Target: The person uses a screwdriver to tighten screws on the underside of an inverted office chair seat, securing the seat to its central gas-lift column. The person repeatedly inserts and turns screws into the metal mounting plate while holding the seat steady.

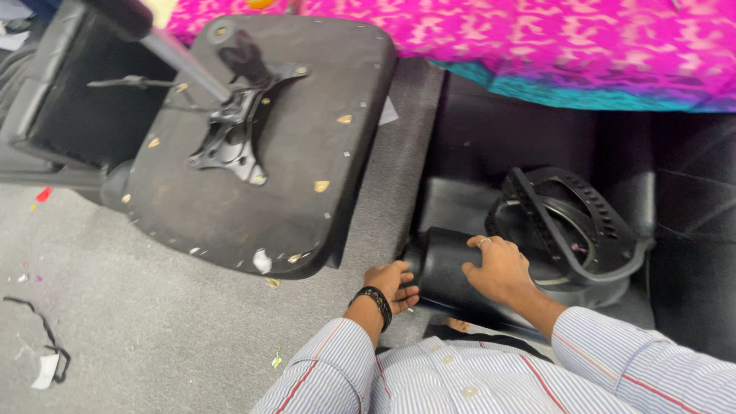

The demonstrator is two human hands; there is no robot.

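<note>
A black padded chair part (448, 272) with a rounded end lies on the floor in front of me. My left hand (392, 282), with a dark band on the wrist, cups its near left end. My right hand (500, 268), wearing a ring, presses flat on top of it with the fingers curled over. Just right of it lies a black curved plastic armrest frame (571, 222) with a row of holes. An upturned black chair seat (261, 146) with its metal mounting plate (230, 138) and gas-lift column (180, 61) lies to the left.
Grey carpet (153, 322) covers the floor, with paper scraps and a black strip (46, 337) at the left. A pink and teal patterned cloth (552, 46) hangs along the top. Another black padded piece (84, 100) sits at the upper left. Dark panels fill the right side.
</note>
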